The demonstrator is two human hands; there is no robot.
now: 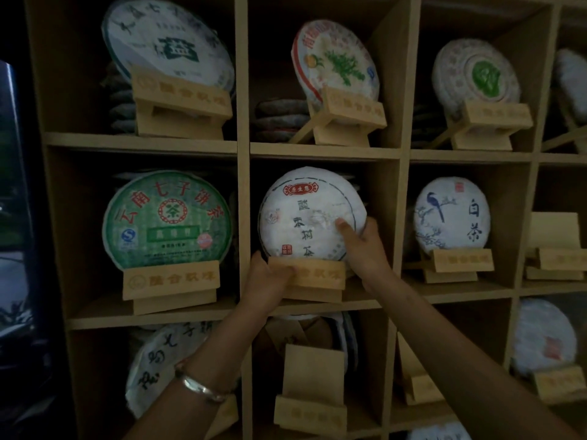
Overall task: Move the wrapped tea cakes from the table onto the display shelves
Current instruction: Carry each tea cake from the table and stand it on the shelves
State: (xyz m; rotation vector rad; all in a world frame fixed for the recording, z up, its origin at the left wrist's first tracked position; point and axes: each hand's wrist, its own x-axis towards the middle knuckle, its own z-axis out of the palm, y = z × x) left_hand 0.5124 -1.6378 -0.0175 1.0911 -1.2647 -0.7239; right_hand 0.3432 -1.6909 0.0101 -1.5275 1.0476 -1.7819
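Tea shop: display shelves [324, 150] of wrapped tea cakes [309, 214].

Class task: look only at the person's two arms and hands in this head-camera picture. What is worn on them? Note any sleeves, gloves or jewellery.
Both forearms are bare: no sleeves or gloves show. The left wrist carries a smooth silver bangle and, just above it, a thin reddish band. The left hand and right hand show no rings, though the dim light hides fine detail.

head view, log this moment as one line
stage: seating tea cake on wooden stand | cell: middle row, centre | left hand: grips stand | right hand: holds cake edge
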